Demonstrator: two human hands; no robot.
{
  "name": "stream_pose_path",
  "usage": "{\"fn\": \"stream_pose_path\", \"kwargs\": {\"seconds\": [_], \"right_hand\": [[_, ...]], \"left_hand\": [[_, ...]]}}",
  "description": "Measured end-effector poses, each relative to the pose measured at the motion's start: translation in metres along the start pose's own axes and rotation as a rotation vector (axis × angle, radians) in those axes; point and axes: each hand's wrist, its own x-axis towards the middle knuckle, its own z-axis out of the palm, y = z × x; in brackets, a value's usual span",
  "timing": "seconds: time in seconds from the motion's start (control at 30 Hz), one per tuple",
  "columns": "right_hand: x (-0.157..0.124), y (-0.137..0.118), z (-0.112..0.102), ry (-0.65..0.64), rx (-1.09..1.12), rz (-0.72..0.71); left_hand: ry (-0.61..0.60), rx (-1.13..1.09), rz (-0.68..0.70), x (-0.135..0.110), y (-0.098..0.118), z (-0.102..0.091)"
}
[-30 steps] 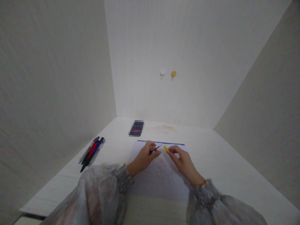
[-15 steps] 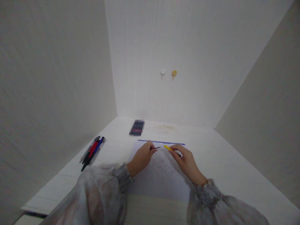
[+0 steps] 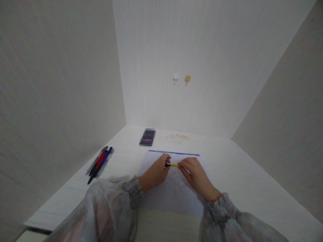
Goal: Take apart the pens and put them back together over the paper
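Above the middle of the paper, my left hand [image 3: 156, 172] pinches the black end [image 3: 168, 165] of a slim pen. From the other side, the fingertips of my right hand [image 3: 198, 176] close on its yellow part [image 3: 174, 165]. The two parts lie in one line and meet between the hands; whether they are joined, I cannot tell. Beneath both hands rests a white sheet of paper [image 3: 174, 203] with faint scribbled marks and a blue strip along its far edge. My fingers hide the pen's outer ends.
Several pens [image 3: 99, 164], black, red and blue, lie in a bundle on the white table [image 3: 242, 181] at left. A dark blurred-out object [image 3: 147, 137] lies near the back wall. Two small hooks, one white [image 3: 175, 77] and one yellow [image 3: 187, 78], are on that wall.
My hands have come nearer each other. The thin dark stick that showed in my left fingers is out of sight; a black part now meets the yellow one, which is level instead of slanted.
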Motion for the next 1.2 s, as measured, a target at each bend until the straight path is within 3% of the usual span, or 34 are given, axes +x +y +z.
{"fn": "stream_pose_path", "kwargs": {"seconds": [0.3,0.53,0.63,0.9,1.2], "right_hand": [[0.003,-0.007,-0.005,-0.141,-0.092,-0.006],[-0.002,-0.008,0.001,-0.226,0.177,0.230],[-0.002,-0.007,0.000,-0.202,0.273,0.281],[-0.001,0.008,-0.013,-0.082,0.360,0.176],[-0.004,0.015,-0.001,-0.178,0.633,0.489]], "left_hand": [[-0.013,-0.015,-0.035,0.001,-0.008,0.006],[-0.132,0.034,0.041,-0.002,-0.005,0.001],[-0.155,0.049,0.059,-0.003,-0.002,0.000],[-0.061,0.094,0.024,0.003,-0.008,-0.003],[-0.030,0.055,0.030,0.003,-0.010,-0.001]]}}
